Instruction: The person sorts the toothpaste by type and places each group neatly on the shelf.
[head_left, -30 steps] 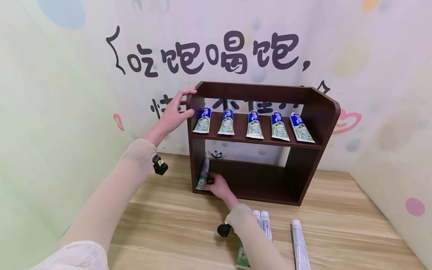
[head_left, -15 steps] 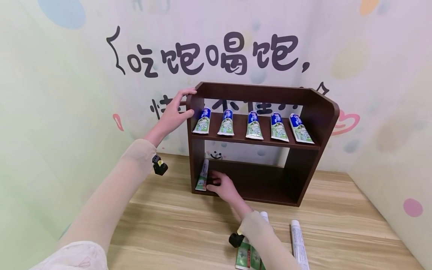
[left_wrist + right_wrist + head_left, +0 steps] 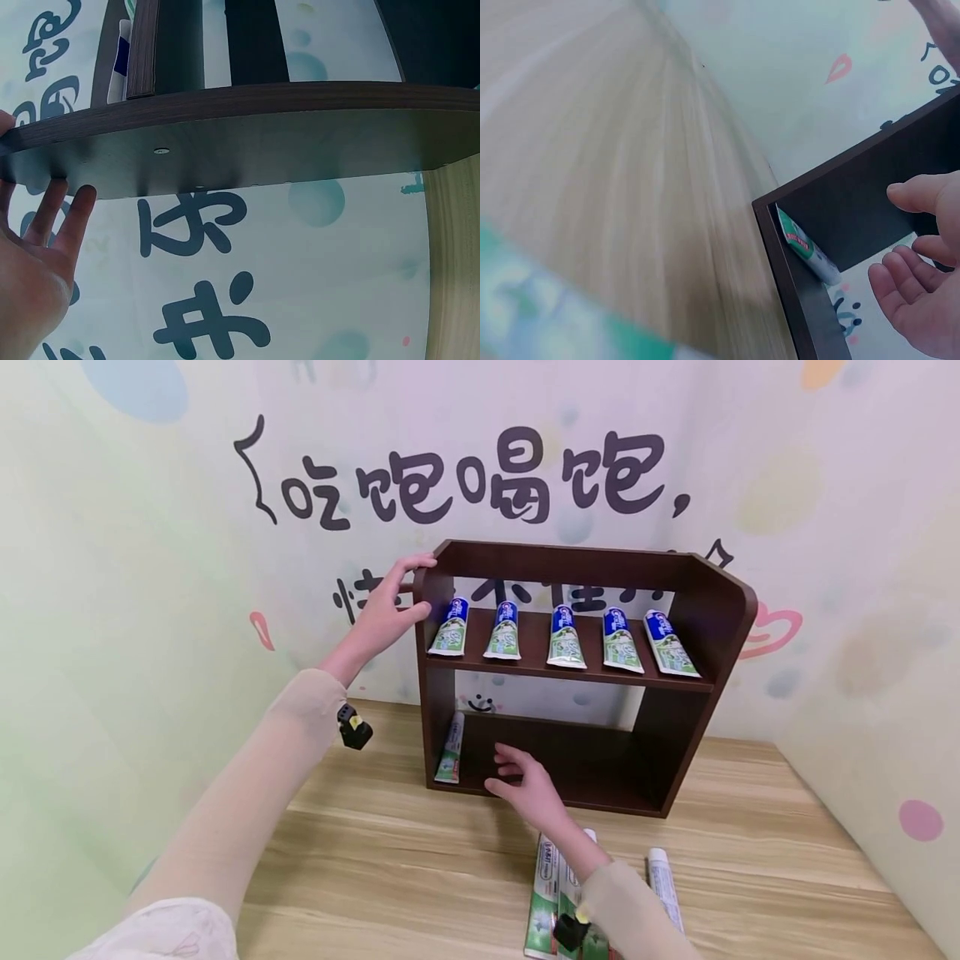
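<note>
A dark brown two-tier shelf [image 3: 570, 562] stands on the table. My left hand [image 3: 386, 614] holds its left side panel near the top, thumb at the front edge; the left wrist view shows fingers [image 3: 79, 217] against the panel's outer face. In the lower compartment a green-and-white toothpaste tube [image 3: 451, 750] leans in the left corner, cap end toward the back. My right hand [image 3: 534, 789] hovers before the lower compartment, right of that tube and apart from it. Its fingers are relaxed and hold nothing, as the right wrist view also shows.
Several blue-and-green toothpaste tubes [image 3: 565, 639] stand spaced along the upper tier. More green-and-white tubes [image 3: 542, 902] lie side by side on the table [image 3: 375, 877], partly under my right forearm. A single white tube [image 3: 663, 881] lies farther right. Printed walls enclose the table.
My right hand has let go of the toothpaste tube in the lower left corner and drawn back to the right and toward me. The left hand has stayed on the shelf.
</note>
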`<state>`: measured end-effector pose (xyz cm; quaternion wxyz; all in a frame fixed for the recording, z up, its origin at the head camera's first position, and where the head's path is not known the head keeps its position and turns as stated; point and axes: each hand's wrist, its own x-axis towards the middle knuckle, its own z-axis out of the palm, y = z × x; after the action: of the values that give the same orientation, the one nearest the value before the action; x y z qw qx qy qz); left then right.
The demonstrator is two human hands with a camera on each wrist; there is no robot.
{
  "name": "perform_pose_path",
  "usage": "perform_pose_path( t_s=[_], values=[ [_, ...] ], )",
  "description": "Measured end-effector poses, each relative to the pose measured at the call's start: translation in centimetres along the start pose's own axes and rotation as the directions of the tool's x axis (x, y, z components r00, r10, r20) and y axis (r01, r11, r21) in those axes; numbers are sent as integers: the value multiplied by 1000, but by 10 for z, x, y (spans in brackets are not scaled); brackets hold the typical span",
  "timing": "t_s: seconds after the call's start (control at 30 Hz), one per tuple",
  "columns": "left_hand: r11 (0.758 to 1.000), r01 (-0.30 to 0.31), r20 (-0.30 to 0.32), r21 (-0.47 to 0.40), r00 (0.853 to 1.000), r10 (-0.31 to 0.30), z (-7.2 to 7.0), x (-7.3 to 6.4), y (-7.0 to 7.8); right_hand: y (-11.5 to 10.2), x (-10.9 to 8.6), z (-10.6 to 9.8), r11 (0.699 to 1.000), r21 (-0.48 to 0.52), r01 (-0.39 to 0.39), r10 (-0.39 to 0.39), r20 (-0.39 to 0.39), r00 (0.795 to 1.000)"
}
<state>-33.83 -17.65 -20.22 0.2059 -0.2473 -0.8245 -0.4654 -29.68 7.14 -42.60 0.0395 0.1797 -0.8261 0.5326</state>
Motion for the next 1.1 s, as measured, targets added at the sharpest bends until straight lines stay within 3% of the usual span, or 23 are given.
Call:
perform_pose_path(
  t_s=[0.37,0.77,1.1],
  values=[
    [1000,-4,1,-6,1000,4,-1,1,0,15,-37,-37,1000,18,-22,22,-37,999],
    [1000,5,14,-21,1000,-5,0,0,1,21,-78,-71,998,-37,-56,52,-102,993],
    [1000,2,7,-20,1000,-2,1,0,1,30,-100,-86,992,-109,-71,51,-171,984]
  ],
)
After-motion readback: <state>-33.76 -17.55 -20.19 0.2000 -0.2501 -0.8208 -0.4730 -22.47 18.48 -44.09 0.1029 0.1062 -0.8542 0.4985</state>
